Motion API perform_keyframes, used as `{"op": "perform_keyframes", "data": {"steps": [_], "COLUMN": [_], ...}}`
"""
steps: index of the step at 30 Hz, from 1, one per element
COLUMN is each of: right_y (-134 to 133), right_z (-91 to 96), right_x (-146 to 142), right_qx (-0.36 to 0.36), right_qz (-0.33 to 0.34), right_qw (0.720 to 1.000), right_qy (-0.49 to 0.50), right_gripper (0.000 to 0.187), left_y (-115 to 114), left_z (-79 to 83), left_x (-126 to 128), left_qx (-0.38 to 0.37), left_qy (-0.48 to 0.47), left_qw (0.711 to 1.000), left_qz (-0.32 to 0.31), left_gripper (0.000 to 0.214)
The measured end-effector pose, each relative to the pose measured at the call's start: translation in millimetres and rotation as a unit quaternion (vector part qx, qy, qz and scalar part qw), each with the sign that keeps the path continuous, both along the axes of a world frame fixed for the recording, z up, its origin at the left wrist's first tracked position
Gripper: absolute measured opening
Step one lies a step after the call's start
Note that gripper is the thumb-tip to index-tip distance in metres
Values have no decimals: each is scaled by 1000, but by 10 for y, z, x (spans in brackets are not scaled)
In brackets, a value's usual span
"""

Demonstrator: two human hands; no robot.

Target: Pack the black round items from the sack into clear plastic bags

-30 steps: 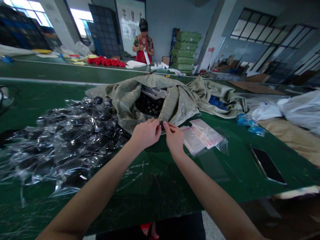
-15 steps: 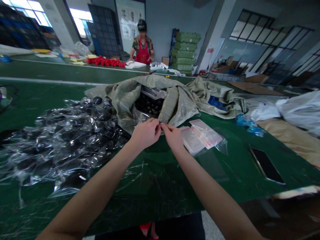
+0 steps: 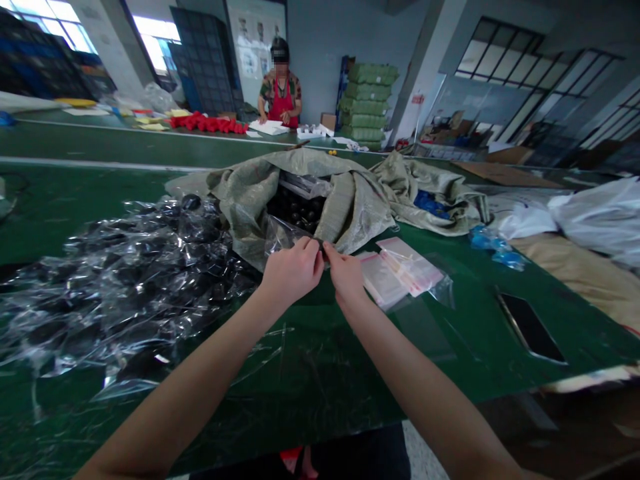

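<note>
My left hand [image 3: 293,270] and my right hand [image 3: 344,272] meet fingertip to fingertip over the green table [image 3: 310,373], both pinched on a small clear plastic bag [image 3: 283,233] with something dark inside. Just behind them an open woven sack [image 3: 350,200] shows several black round parts [image 3: 300,208]. To my left spreads a heap of bagged black parts [image 3: 125,273] in clear film. A stack of empty clear bags with pink strips [image 3: 400,270] lies right of my right hand.
A black phone [image 3: 530,327] lies flat at the right. White bags [image 3: 595,217] and blue-filled packets [image 3: 493,243] sit further right. On the far table a person in a red apron [image 3: 280,93] handles white sheets beside red items [image 3: 207,123]. Green sacks [image 3: 367,100] are stacked behind.
My hands stay pinched together and have lifted the small clear bag slightly, so its film now shows above my left fingers. The far person has lowered their hands to the table.
</note>
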State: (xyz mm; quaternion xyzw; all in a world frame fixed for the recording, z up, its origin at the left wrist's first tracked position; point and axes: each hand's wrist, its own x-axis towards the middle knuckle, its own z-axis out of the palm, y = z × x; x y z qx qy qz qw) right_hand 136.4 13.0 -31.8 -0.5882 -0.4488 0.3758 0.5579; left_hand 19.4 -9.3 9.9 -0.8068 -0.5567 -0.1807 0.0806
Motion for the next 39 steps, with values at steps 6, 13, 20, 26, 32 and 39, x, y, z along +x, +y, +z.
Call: {"op": "perform_keyframes", "data": {"steps": [6,13,20,26,32,39], "right_y": [-25,-35,42,178,57,-110], "right_z": [37,133,275,255,442,784], "right_x": [31,121,161,222,171,19], "right_qx": [-8,45,44,3,104,128], "right_qz": [33,57,-36,-8,-22,-22], "right_qw": [996,981,972,973,940,892], "right_qy": [-83,-180,-229,-230,-323,-432], "right_gripper": [52,36,18,31,19,19], "left_y": [58,170,203,203,207,162], "left_z": [-17,-60,-77,-81,7,142], "left_x": [-13,-75,-95,-113,-163,-221], "left_qx": [-11,-35,-58,-63,-82,-121], "left_qy": [-58,-146,-201,-212,-219,-263], "left_qw": [998,989,978,975,971,953], "left_qz": [-7,8,13,9,43,86], "left_gripper": [28,25,27,28,31,28]}}
